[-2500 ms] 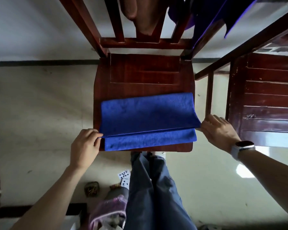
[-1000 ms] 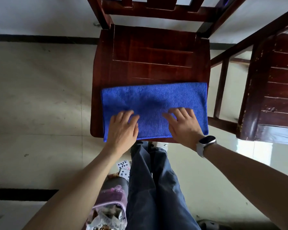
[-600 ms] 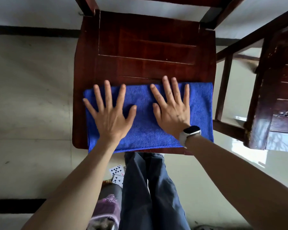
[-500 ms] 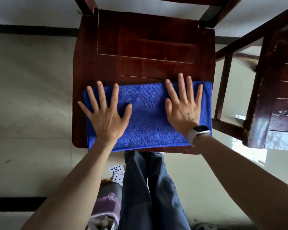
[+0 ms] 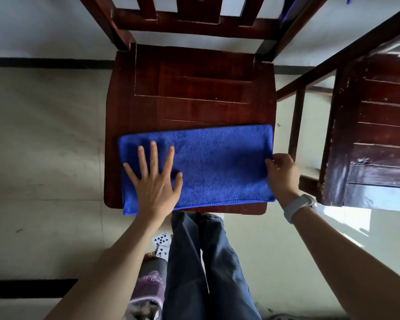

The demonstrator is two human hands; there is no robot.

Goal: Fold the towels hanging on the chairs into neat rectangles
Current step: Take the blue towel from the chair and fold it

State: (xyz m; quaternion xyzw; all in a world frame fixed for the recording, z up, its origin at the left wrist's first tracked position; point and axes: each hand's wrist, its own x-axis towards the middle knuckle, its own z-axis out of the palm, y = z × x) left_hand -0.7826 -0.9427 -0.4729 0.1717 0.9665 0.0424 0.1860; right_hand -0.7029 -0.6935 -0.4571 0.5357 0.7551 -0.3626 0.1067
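Note:
A blue towel, folded into a long rectangle, lies across the front half of the dark red wooden chair seat. My left hand lies flat on the towel's left part, fingers straight and spread. My right hand is at the towel's right edge, fingers curled and pinching that edge. A watch sits on the right wrist.
A second dark wooden chair stands close on the right, its rail crossing the upper right corner. A bit of purple-blue cloth shows at the top by the chair back. Playing cards and a purple bag lie on the floor by my legs.
Both hands were flat on the towel, sliding outward. Now the right hand has moved to the right edge and pinches it. The left hand stays flat on the left part.

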